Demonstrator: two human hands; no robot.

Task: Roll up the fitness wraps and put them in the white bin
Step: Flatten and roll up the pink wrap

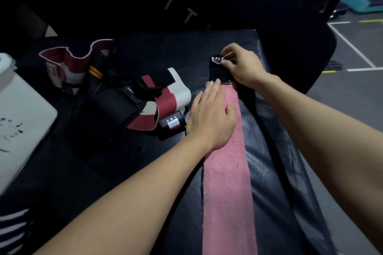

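Left hand (211, 114) flat on pink wrap (226, 172), right hand (240, 64) pinching its end; white bin (22, 114) contents unclear.

Dim, murky frame — dark upper half, edges bowed by wide-angle.

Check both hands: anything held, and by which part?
Right hand pinches the far tip of the pink wrap, at its black, striped end. Left hand holds nothing; it lies flat, pressing the wrap onto the black pad.
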